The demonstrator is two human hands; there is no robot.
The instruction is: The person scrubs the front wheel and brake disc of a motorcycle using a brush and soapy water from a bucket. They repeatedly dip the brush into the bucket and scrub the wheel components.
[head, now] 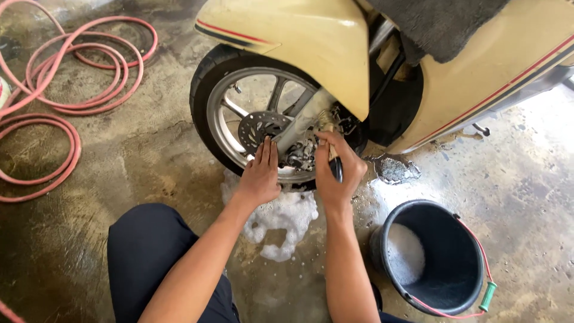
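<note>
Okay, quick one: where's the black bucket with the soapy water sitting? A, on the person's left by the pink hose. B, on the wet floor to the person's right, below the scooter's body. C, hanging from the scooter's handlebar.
B: the black bucket stands on the wet concrete floor right of the right hand, while the pink hose lies coiled far left.

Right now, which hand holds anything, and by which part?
Right hand holds a brush by its dark handle, bristles at the wheel hub. Left hand holds nothing, resting flat on the wheel.
</note>
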